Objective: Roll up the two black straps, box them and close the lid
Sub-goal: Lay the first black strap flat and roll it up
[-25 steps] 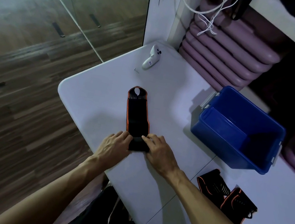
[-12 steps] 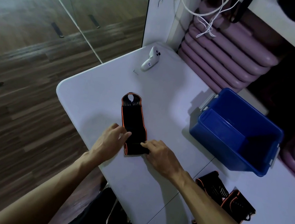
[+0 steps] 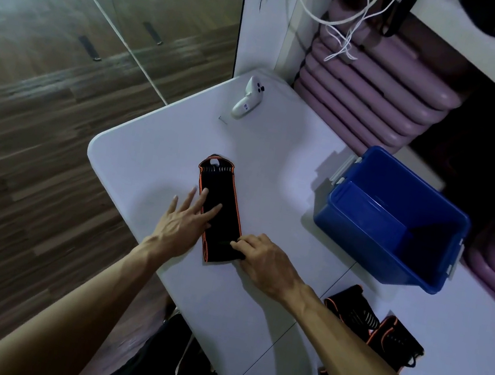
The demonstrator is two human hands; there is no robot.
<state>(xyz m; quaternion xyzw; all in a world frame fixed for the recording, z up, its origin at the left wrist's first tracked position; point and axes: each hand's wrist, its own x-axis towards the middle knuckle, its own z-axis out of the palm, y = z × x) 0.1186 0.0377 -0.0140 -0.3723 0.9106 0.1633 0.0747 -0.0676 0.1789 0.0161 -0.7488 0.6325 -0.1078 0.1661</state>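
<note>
now we're on the first strap (image 3: 217,211), flat on the table (image 3: 147,151) left of the open blue box (image 3: 399,212). our left hand (image 3: 183,222) presses it, fingers spread; our right hand (image 3: 263,260) pinches its near end. next, we'd judge, roll that end tightly away from us.

Matt black cloth strap (image 3: 219,212) with orange-stitched edging lies on a smooth, matt white table (image 3: 154,152). The blue box (image 3: 398,219) looks like glossy plastic. The floor (image 3: 16,148) is streaky wood-grain boards.
</note>
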